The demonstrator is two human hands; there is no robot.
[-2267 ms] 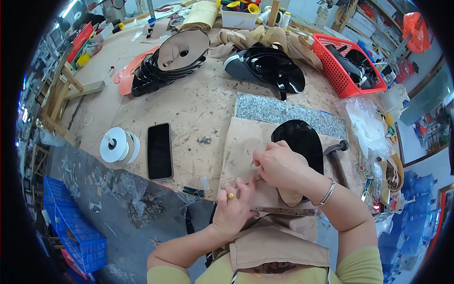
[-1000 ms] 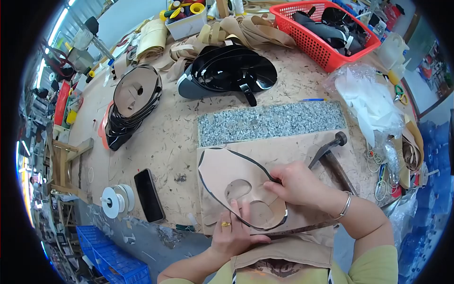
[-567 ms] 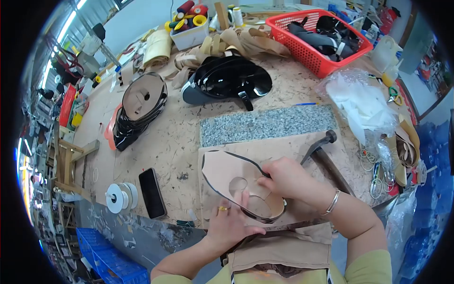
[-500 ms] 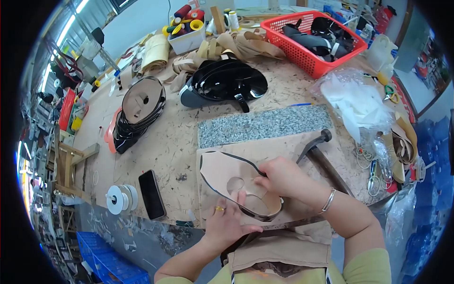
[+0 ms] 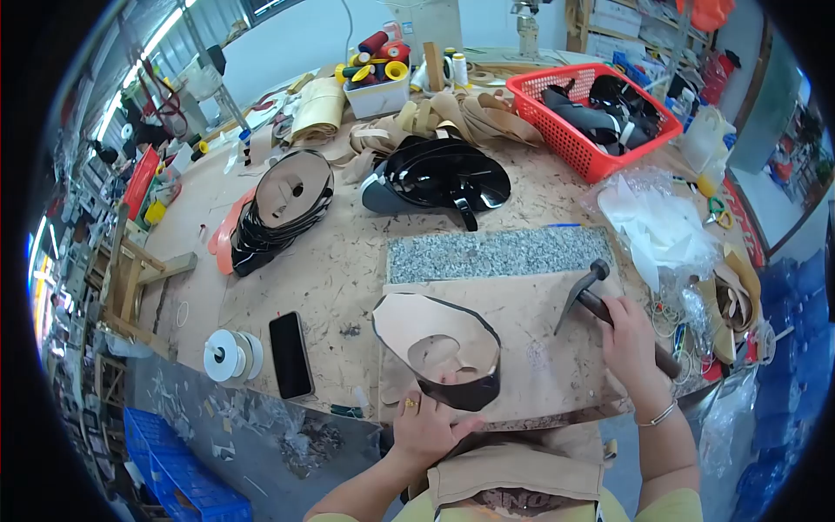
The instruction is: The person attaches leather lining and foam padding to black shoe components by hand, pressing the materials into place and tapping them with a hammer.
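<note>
A shoe upper [image 5: 404, 324], beige inside with black edges and a glossy black end, lies on a pale board [image 5: 539, 348] at the table's front. My left hand [image 5: 428, 426] holds its near edge, fingers reaching into the piece and partly hidden, thumb stretched out below. To the right, my right hand [image 5: 628, 344] is wrapped round the wooden handle of a hammer [image 5: 595, 301], whose dark metal head points up and left. A speckled stone slab [image 5: 496, 254] lies just beyond the board.
A phone [image 5: 290, 355] and white spools [image 5: 228, 355] lie at left. Behind are stacked black pieces [image 5: 283, 204], glossy black uppers [image 5: 444, 178] and a red basket [image 5: 591, 130] of black parts. Plastic bags [image 5: 657, 230] and green-handled scissors [image 5: 718, 212] lie at right.
My right hand has let go of the upper's right edge and moved right onto the hammer handle. The upper has turned somewhat under my left hand. The camera view has shifted.
</note>
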